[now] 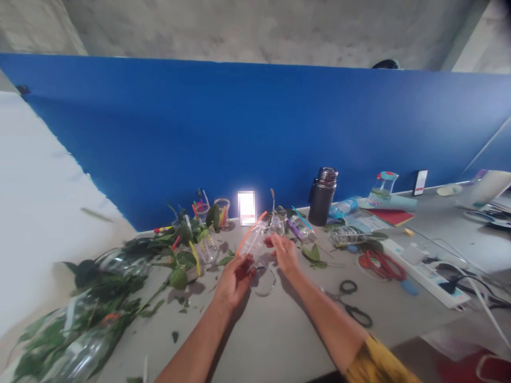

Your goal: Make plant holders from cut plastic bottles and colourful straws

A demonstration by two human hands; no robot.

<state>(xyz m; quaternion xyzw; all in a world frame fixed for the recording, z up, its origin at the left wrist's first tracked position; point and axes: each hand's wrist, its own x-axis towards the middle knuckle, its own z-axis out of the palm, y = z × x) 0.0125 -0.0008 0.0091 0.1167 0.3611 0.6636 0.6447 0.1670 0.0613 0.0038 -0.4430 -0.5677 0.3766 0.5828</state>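
A clear plastic bottle (255,240) with an orange strip (252,230) along it is held over the middle of the grey table (263,340). My left hand (236,276) grips its lower left side with curled fingers. On the right, my right hand (282,252) is beside the bottle, fingers partly bent and apart; whether it touches the plastic is unclear. Below the bottle, between my hands, lies a clear ring-shaped piece (264,282). Just behind stands another small clear bottle (276,224) with a stem in it.
Leafy cuttings (120,287) and clear bottles cover the left side. Black scissors (351,303) lie right of my right forearm. Farther right are red-handled scissors (383,265) and a white power strip (425,276). A dark flask (322,197) stands near the blue partition (239,122).
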